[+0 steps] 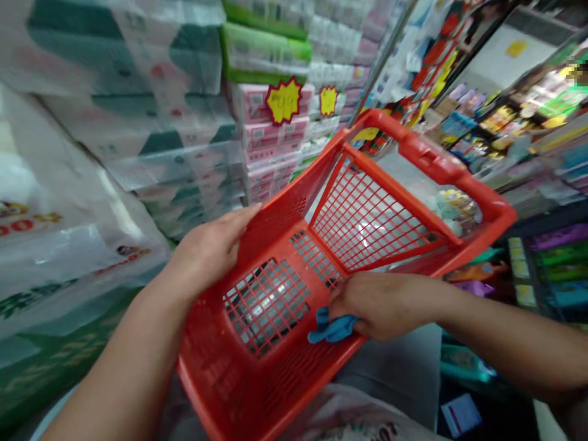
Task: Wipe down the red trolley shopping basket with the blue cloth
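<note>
A red plastic shopping basket (275, 343) with a mesh floor and walls is tilted in front of me. My left hand (211, 248) grips its left rim, fingers curled over the edge. My right hand (383, 304) is inside the basket, closed on a small blue cloth (331, 329) that is pressed against the basket's floor near the right wall. The basket's red handle (427, 156) stands up at the far side.
Stacked packs of tissue and paper rolls (138, 122) fill the left, with yellow star price tags (283, 101). Shelves of coloured packaged goods (542, 184) line the right. A narrow aisle runs ahead between them.
</note>
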Demonstrator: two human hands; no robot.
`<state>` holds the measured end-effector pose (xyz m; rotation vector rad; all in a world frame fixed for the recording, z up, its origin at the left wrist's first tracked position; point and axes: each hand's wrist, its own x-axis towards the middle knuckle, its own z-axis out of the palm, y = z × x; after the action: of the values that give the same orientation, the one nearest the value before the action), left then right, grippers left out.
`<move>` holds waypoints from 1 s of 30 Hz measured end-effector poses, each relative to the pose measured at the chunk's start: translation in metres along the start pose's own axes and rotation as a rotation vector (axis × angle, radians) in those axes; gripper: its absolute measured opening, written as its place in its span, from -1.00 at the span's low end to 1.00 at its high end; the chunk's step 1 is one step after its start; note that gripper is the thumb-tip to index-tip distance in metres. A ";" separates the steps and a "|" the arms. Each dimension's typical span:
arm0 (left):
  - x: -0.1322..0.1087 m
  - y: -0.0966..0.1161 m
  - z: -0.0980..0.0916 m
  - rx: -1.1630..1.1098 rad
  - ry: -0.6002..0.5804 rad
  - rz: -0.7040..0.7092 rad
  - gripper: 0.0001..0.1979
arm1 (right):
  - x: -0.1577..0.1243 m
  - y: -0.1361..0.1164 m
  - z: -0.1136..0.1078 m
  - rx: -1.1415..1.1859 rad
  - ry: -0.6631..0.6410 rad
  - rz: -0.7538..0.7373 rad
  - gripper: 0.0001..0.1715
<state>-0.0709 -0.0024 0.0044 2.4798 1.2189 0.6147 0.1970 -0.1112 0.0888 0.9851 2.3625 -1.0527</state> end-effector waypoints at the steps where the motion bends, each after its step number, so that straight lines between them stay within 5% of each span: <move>1: 0.001 -0.001 0.000 0.019 0.018 0.007 -0.44 | 0.003 -0.003 0.000 -0.008 -0.004 -0.022 -0.85; 5: -0.015 0.020 -0.007 0.097 0.183 0.012 -0.50 | 0.014 -0.004 0.012 0.072 0.190 -0.035 -0.86; 9: -0.063 0.070 -0.002 -0.017 0.193 0.029 -0.45 | 0.026 -0.002 0.031 0.272 0.653 0.001 -0.76; 14: -0.100 0.129 0.014 -0.305 0.156 -0.295 -0.21 | 0.024 -0.010 0.041 0.631 1.016 -0.120 -0.62; 17: -0.100 0.145 0.016 -0.667 0.187 -0.519 0.02 | 0.018 -0.015 0.044 0.853 1.038 -0.210 -0.70; 20: -0.097 0.156 0.015 -0.974 0.137 -0.547 0.06 | 0.018 -0.020 0.054 0.878 1.058 -0.273 -0.64; 24: -0.091 0.175 0.016 -0.964 0.152 -0.607 -0.15 | 0.021 -0.025 0.071 0.567 1.067 -0.278 -0.34; 30: -0.080 0.168 0.009 -0.942 0.110 -0.718 -0.46 | -0.009 -0.012 0.062 0.288 0.755 -0.176 -0.33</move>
<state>0.0030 -0.1666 0.0532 1.1609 1.3136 0.8456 0.1976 -0.1678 0.0602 1.5110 2.9866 -1.2742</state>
